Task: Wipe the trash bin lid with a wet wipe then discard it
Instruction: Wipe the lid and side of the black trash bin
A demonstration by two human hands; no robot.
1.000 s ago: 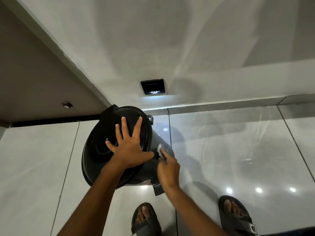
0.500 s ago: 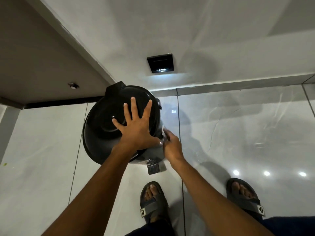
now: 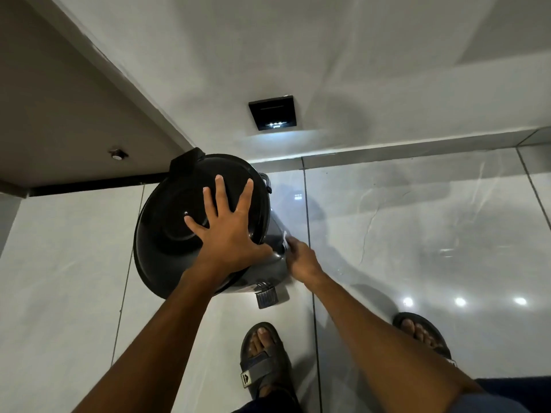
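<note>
The fingers (image 3: pixel 219 192) of the left hand (image 3: pixel 229 234) are spread wide apart and lie flat on the round, glossy black plastic lid (image 3: pixel 179 222) of the trash bin, palm pressed near its right rim and grasping nothing. The fingers of the right hand (image 3: pixel 301 257) are curled together around a small white wet wipe (image 3: pixel 285 238), of which only a pale sliver shows above the knuckles; how tightly they pinch it is hard to tell, as the hand is seen from behind. That hand presses the wipe against the dark cylindrical bin body (image 3: pixel 272 234), just below the lid's right edge and just beside the left thumb. The lid sits closed on the bin, its hinge tab (image 3: pixel 186 160) towards the wall. At the bin's base a small ribbed black foot pedal (image 3: pixel 266 298) juts out over the glossy pale grey tiled floor (image 3: pixel 417 234). Nearer the camera, two feet in dark slide sandals stand on the tiles, the left sandal (image 3: pixel 262 365) close to the pedal and the right sandal (image 3: pixel 423 335) well apart from it. On the white wall behind the bin a square black fitting (image 3: pixel 272 113) glows along its lower edge.
</note>
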